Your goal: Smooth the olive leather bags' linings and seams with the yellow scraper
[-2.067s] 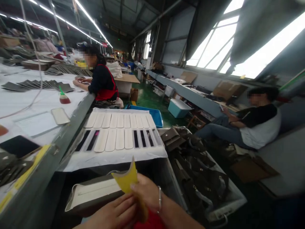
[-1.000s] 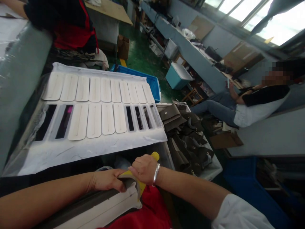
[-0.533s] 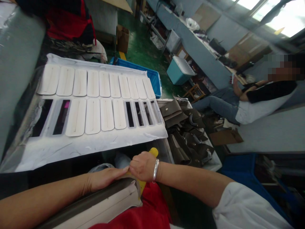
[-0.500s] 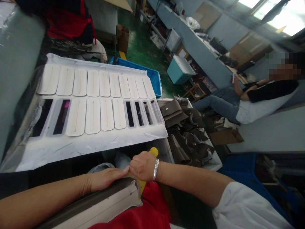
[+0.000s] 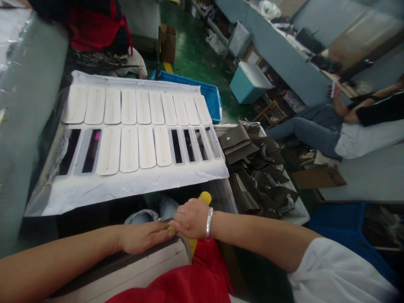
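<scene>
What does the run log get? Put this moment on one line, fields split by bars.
left hand: flat on dark-and-white piece | right hand: grips yellow sheet | ahead: white strips in two rows

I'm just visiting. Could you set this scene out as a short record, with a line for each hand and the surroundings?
Left hand: laid flat on a dark-topped piece with a pale side
Right hand: closed around a yellow strip
Right wrist: silver bracelet
Ahead: white frame bearing two rows of pale panels
Beside the frame: dark bags, piled in a pale crate
Far right: seated person
</scene>
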The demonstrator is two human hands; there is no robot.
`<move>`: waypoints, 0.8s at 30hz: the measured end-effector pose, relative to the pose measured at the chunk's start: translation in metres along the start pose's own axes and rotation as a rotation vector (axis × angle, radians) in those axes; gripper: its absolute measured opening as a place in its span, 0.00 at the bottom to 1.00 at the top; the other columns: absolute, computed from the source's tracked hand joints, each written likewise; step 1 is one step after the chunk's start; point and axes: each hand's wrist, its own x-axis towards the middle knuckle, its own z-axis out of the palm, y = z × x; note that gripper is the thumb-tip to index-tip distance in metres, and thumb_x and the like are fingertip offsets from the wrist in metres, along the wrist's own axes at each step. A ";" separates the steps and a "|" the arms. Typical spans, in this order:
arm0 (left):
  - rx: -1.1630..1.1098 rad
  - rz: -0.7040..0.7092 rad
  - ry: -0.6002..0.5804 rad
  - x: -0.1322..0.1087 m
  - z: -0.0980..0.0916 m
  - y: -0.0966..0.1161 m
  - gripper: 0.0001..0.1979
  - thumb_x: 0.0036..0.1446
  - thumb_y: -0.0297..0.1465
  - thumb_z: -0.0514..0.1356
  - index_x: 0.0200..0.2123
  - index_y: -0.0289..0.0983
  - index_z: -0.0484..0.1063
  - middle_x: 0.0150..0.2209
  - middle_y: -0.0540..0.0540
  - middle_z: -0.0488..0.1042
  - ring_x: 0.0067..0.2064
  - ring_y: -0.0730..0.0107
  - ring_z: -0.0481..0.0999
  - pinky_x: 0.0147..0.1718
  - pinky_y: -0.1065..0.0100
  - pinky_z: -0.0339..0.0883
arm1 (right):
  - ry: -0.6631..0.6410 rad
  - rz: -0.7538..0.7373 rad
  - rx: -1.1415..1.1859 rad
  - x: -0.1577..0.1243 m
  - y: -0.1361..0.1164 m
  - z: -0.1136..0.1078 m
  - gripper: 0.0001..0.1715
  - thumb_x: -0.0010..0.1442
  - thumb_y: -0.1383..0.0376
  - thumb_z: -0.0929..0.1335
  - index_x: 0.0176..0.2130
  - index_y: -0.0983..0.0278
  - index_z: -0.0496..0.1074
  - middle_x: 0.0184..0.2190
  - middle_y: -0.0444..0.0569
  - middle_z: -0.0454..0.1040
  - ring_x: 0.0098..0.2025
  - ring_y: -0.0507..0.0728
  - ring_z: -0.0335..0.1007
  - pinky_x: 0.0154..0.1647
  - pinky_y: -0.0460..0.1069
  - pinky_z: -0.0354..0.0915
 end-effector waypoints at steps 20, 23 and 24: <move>0.053 -0.080 -0.046 0.007 -0.006 0.018 0.23 0.61 0.44 0.42 0.47 0.38 0.67 0.42 0.50 0.72 0.44 0.67 0.69 0.47 0.72 0.59 | 0.004 -0.272 -0.021 0.005 0.022 -0.011 0.27 0.64 0.56 0.51 0.30 0.64 0.70 0.27 0.47 0.73 0.27 0.54 0.68 0.25 0.48 0.56; 0.058 -0.064 -0.022 0.006 0.000 0.023 0.23 0.62 0.44 0.41 0.52 0.38 0.63 0.47 0.48 0.70 0.49 0.65 0.67 0.51 0.70 0.56 | 0.019 -0.299 -0.014 0.007 0.021 -0.012 0.26 0.63 0.56 0.53 0.30 0.64 0.71 0.27 0.47 0.73 0.26 0.54 0.68 0.24 0.48 0.54; 0.061 -0.069 -0.012 0.006 0.002 0.024 0.24 0.61 0.44 0.42 0.53 0.38 0.62 0.49 0.47 0.69 0.50 0.65 0.67 0.52 0.70 0.55 | 0.021 -0.302 -0.008 0.006 0.020 -0.012 0.25 0.63 0.56 0.53 0.30 0.64 0.71 0.27 0.48 0.73 0.26 0.54 0.68 0.24 0.48 0.53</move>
